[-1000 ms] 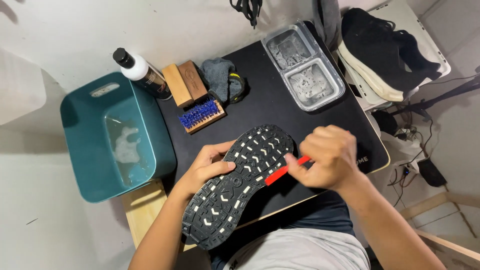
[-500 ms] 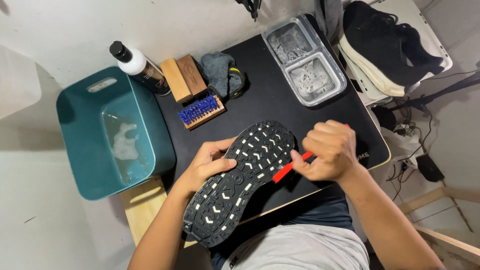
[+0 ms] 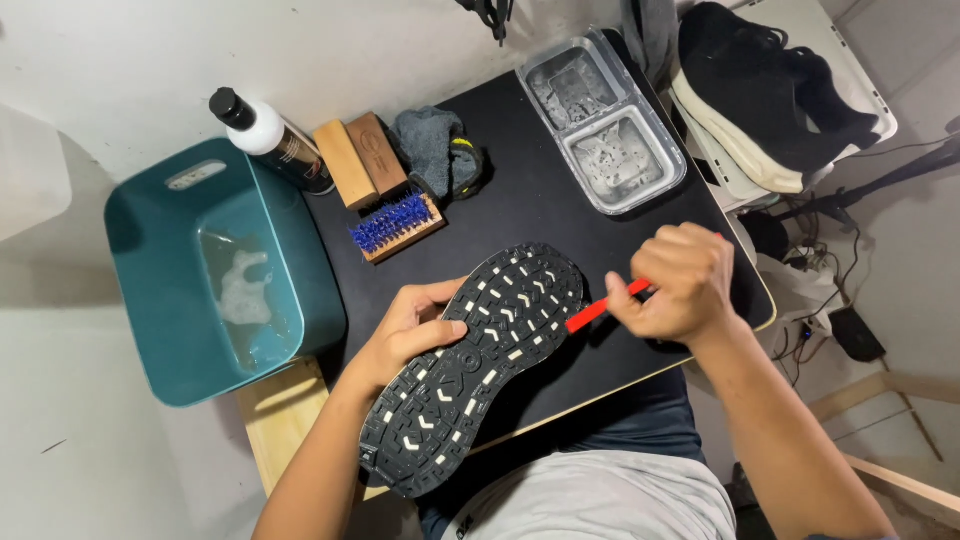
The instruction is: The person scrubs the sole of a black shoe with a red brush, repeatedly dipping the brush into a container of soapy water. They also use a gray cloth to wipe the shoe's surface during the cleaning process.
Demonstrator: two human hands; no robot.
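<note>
A black shoe [image 3: 470, 370] lies sole-up over the near edge of the black table [image 3: 520, 190], its tread dotted with pale marks. My left hand [image 3: 405, 335] grips the shoe's left side at mid-length, thumb across the sole. My right hand [image 3: 675, 280] is closed on a thin red tool [image 3: 600, 308], whose tip touches the right edge of the forefoot tread.
A teal tub [image 3: 150, 330] with soapy water stands at the left. Behind the shoe lie a blue-bristled brush [image 3: 397, 226], wooden blocks [image 3: 360, 160], a bottle [image 3: 268, 140], a grey rag [image 3: 435, 145] and a clear two-part tray [image 3: 600, 120]. A second black shoe [image 3: 770, 90] rests far right.
My right hand has shifted slightly right and the red tool's tip now sits at the sole's right edge. The shoe and left hand stay nearly still.
</note>
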